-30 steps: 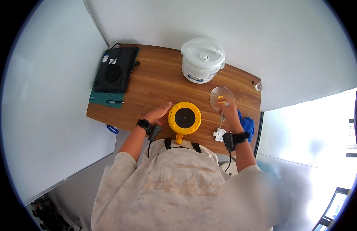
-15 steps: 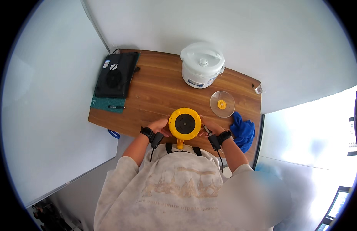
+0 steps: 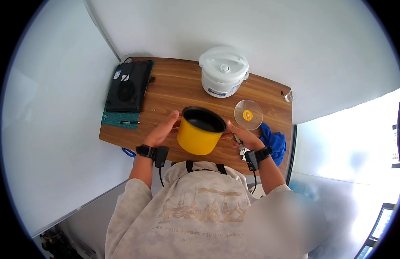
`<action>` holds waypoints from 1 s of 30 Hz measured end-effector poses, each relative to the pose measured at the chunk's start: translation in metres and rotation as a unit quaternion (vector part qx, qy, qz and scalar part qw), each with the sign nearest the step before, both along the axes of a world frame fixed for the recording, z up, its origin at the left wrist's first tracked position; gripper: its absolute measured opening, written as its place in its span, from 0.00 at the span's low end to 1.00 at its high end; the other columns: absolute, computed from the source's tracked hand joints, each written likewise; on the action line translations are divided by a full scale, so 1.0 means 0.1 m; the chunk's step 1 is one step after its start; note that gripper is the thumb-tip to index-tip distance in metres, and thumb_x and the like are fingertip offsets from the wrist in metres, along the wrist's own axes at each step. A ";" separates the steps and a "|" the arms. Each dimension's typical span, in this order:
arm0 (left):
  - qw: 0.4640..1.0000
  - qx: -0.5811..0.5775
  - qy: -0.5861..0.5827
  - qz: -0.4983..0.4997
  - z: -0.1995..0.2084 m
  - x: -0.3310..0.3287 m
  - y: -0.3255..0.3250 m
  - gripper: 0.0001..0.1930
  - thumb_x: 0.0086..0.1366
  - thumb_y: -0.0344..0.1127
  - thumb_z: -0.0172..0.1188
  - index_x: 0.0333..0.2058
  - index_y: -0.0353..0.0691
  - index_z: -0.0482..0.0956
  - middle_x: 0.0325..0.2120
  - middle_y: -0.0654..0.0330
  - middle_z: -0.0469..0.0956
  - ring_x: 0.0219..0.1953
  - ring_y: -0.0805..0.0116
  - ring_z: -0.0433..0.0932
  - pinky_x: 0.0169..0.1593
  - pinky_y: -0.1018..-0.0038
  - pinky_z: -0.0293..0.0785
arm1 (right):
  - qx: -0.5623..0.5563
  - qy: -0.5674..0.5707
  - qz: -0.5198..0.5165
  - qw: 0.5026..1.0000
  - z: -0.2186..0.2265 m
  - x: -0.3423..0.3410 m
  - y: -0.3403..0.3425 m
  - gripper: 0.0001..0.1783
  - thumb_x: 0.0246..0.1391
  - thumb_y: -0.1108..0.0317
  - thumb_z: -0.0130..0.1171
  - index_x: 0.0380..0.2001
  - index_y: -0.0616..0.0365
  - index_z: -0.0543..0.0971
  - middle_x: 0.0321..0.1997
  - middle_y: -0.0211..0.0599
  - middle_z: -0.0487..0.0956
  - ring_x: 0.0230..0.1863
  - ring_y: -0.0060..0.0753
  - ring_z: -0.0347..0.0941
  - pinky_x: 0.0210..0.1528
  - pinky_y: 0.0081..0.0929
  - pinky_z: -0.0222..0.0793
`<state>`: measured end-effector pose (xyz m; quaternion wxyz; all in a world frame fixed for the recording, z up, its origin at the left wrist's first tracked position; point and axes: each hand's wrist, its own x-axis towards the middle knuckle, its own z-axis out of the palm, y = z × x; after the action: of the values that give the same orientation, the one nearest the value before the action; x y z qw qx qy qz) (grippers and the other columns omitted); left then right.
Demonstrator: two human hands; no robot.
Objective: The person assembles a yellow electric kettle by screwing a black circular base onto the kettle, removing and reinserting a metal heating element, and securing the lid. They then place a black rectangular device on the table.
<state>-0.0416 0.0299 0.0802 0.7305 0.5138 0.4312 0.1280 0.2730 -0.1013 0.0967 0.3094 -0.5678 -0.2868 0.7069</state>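
A yellow pot (image 3: 199, 137) with a black interior is held between my two hands just above the near part of the table. Its mouth tips toward the far side, and the outer wall faces me. My left hand (image 3: 164, 128) supports the left side, thumb raised near the rim, fingers partly behind the pot. On the opposite side my right hand (image 3: 244, 135) grips it, with the fingertips partly hidden. The pot's handle does not show. To the right of the pot lies a round clear lid (image 3: 254, 108) with a yellow knob.
A white lidded bucket (image 3: 223, 71) stands at the back. At the left, a black flat appliance (image 3: 130, 86) rests on a green mat (image 3: 111, 118) beside a pen (image 3: 130, 122). A blue cloth (image 3: 275, 144) lies at the right edge, and a small clear cup (image 3: 289, 96) sits at the far right corner.
The pot has turned over from showing its round underside and handle to showing its open mouth and side wall. My hands have spread slightly apart and shifted upward a little.
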 end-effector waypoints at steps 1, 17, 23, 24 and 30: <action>1.000 0.017 -0.014 0.008 0.00 -0.01 0.00 0.26 0.76 0.63 0.38 0.56 0.48 0.68 0.53 0.63 0.74 0.56 0.69 0.70 0.58 0.62 0.69 | 0.004 0.012 -0.018 1.000 -0.10 -0.02 -0.01 0.37 0.61 0.34 0.56 0.43 0.64 0.83 0.43 0.39 0.85 0.23 0.19 0.70 0.22 0.20 0.65; 0.999 -0.005 0.037 -0.017 -0.43 -0.02 -0.07 0.11 0.71 0.28 0.57 0.48 0.41 0.66 0.43 0.56 0.77 0.46 0.67 0.77 0.47 0.67 0.80 | 0.019 -0.190 -0.034 0.981 -0.57 -0.18 0.01 0.17 0.56 0.60 0.63 0.32 0.68 0.82 0.16 0.30 0.72 0.13 0.22 0.67 0.20 0.25 0.69; 0.999 -0.012 0.040 -0.020 -0.57 0.01 -0.02 0.12 0.70 0.26 0.55 0.49 0.42 0.65 0.46 0.56 0.74 0.50 0.66 0.75 0.50 0.66 0.79 | -0.006 -0.158 -0.052 0.986 -0.79 -0.15 0.03 0.17 0.57 0.60 0.63 0.36 0.68 0.83 0.26 0.33 0.78 0.16 0.22 0.69 0.20 0.23 0.68; 0.999 -0.021 0.032 -0.013 -0.63 -0.03 -0.02 0.12 0.70 0.26 0.56 0.49 0.42 0.65 0.47 0.56 0.74 0.50 0.66 0.75 0.51 0.65 0.78 | -0.004 -0.135 -0.060 0.989 -0.78 -0.16 0.02 0.17 0.57 0.60 0.63 0.37 0.67 0.84 0.27 0.33 0.79 0.16 0.22 0.69 0.20 0.23 0.68; 0.998 -0.052 0.019 0.009 -0.85 -0.14 -0.02 0.14 0.71 0.26 0.55 0.51 0.43 0.65 0.48 0.57 0.74 0.51 0.66 0.76 0.52 0.65 0.77 | -0.006 -0.062 -0.073 0.995 -0.92 -0.11 0.01 0.17 0.58 0.61 0.62 0.41 0.66 0.83 0.29 0.34 0.80 0.17 0.23 0.71 0.20 0.22 0.68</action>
<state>-0.0552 0.0282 -0.0052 0.7468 0.4737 0.4555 0.1017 0.2617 -0.1000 0.0046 0.3385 -0.6316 -0.2594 0.6475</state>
